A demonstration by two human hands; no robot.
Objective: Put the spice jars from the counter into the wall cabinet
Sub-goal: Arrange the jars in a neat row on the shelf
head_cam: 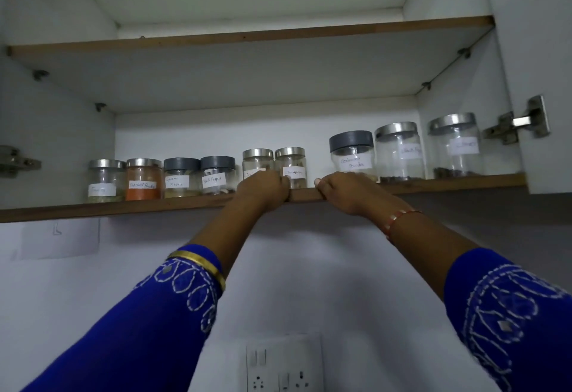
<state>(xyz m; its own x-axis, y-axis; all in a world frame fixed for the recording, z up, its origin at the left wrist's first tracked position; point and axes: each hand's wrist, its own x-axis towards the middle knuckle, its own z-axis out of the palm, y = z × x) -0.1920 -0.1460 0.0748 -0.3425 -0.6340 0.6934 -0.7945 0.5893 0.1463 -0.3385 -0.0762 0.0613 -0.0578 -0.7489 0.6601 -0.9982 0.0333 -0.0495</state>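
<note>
Gripping shelf edge (pixel 305 195): left hand (pixel 263 188), right hand (pixel 348 192), apart; jars (pixel 291 167) just behind.

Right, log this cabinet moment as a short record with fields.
lower shelf: nine jars in a row
upper shelf: no jars visible
left hand: at the shelf edge, fingers against the cinnamon jar
right hand: resting on the shelf edge by the coriander jar
orange powder jar: second from left

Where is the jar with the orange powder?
In the head view, the orange powder jar stands on the lower cabinet shelf, second from the left, between a steel-lidded jar and the garam masala jar.
</note>
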